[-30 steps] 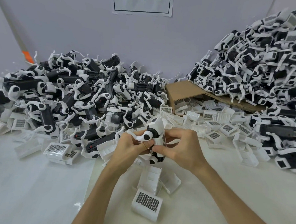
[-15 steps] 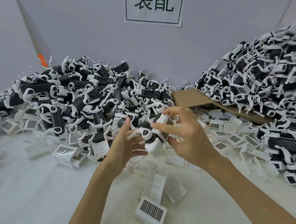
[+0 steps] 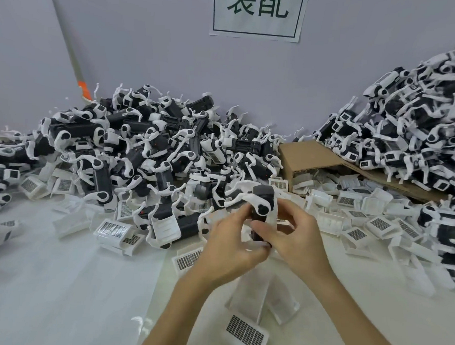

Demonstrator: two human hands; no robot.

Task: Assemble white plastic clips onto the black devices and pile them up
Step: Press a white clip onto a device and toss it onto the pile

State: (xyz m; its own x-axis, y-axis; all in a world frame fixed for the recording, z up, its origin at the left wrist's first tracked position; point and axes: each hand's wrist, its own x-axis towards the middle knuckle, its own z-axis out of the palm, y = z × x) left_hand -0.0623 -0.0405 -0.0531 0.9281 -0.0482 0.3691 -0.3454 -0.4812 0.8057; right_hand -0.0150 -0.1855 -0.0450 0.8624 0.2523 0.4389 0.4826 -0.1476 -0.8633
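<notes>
Both hands work one black device (image 3: 258, 233), held above the desk (image 3: 44, 281) in front of the cardboard box (image 3: 309, 158), on the side nearer us and slightly to its left. The left hand (image 3: 230, 247) has its grip curled round the lower body. The right hand (image 3: 300, 238) pinches the upper part, where a white plastic clip (image 3: 270, 215) lies against the side. We cannot tell whether the clip is fully seated, as fingers hide the joint. Risks, as we judge them: if pressed at a tilt, the clip could catch on one edge only and spring off. The thin white arm (image 3: 240, 186) projecting from the top could bend or snag on a finger. A loosened grip would drop the unit among the loose grid-faced white pieces (image 3: 244, 334) lying nearer us than the box, where it could be mistaken for a finished one. To the left of the box a heap of black-and-white devices (image 3: 143, 154) runs along the wall, and a taller heap (image 3: 421, 129) rises to the right of the box and spills onto its flap. More white pieces (image 3: 355, 233) litter the desk just in front of the box, and several lie directly under the hands, so a clean set-down there is obstructed. Both heaps have steep faces, and a tossed unit may slide back down.
</notes>
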